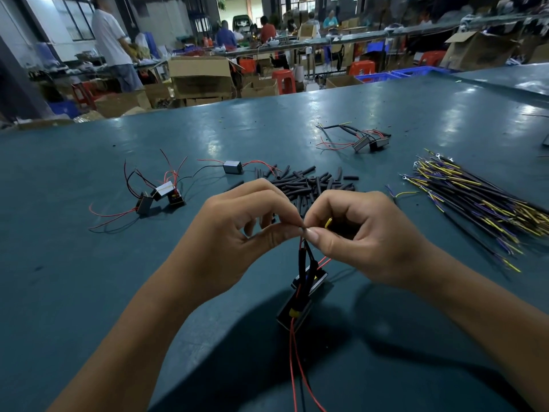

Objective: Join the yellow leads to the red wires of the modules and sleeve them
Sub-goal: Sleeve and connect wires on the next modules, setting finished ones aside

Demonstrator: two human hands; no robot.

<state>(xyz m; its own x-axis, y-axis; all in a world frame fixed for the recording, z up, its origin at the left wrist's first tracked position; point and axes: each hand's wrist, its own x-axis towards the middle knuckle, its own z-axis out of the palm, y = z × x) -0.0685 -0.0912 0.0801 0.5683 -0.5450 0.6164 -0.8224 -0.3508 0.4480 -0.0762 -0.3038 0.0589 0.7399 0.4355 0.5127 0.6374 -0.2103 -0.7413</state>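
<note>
Pinching together above the table's near edge, left hand point(237, 230) and right hand point(353, 230) clamp fingertips on one wire joint. Red wire point(300, 243) hangs straight down to the module point(297, 304); yellow lead point(328, 223) runs into the right palm. Sleeves point(312, 185) lie just beyond.

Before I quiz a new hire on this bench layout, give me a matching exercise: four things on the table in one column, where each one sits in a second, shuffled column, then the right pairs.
Things
1. pile of black sleeves
2. bundle of yellow leads
3. finished modules
4. modules with loose red wires

Places
A. far side of the table, right of centre
B. left of the hands
C. just beyond both hands
D. right edge of the view

Pairs: 1-C, 2-D, 3-A, 4-B
</note>
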